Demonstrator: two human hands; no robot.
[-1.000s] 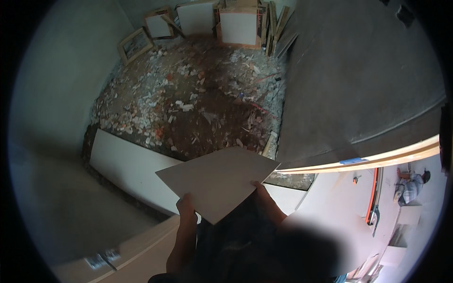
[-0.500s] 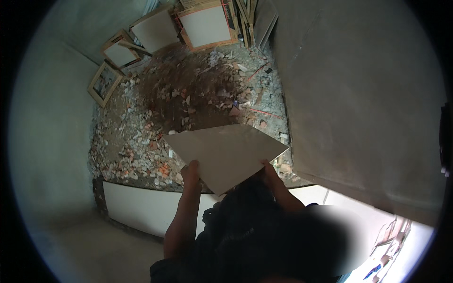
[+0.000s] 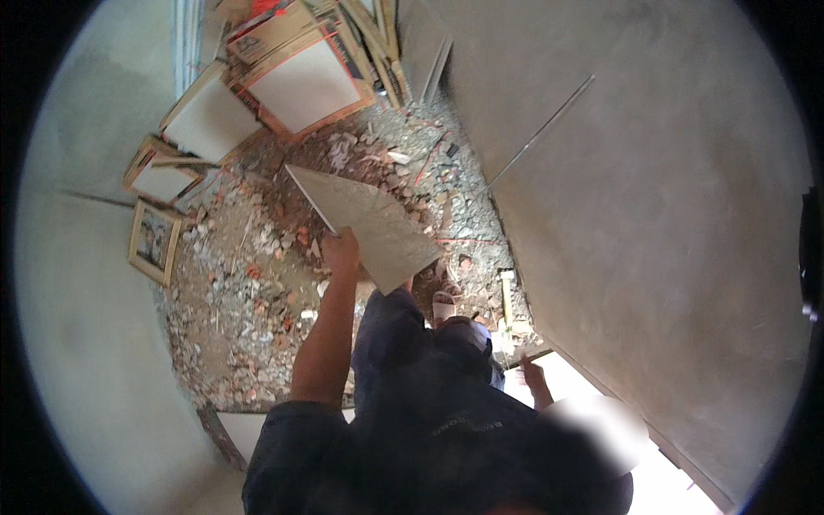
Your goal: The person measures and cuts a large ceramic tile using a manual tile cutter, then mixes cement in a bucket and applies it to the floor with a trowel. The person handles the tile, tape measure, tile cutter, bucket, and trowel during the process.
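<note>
A greyish cut tile [image 3: 365, 219] with pointed corners is held out in front of me, tilted over the rubble. My left hand [image 3: 342, 251] is closed on its left edge, with the thumb over the top face. Down by the right wall, beside a bright white surface [image 3: 558, 382], my right hand [image 3: 534, 373] hangs low with its fingers apart and no tile in it. Close to that hand, a yellow-handled tool [image 3: 507, 296] stands at the foot of the wall; its kind is unclear.
Broken rubble [image 3: 249, 275] covers the floor. Boxed white tiles [image 3: 305, 86] and a framed picture [image 3: 154, 240] lean along the far left. Wooden strips [image 3: 378, 43] stand behind them. A plastered wall [image 3: 644, 215] rises on the right. My sandalled foot [image 3: 444, 307] shows below the tile.
My right hand has let go of the tile and moved down to the right. The tile has swung round in my left hand, and the view has turned, bringing my legs into sight.
</note>
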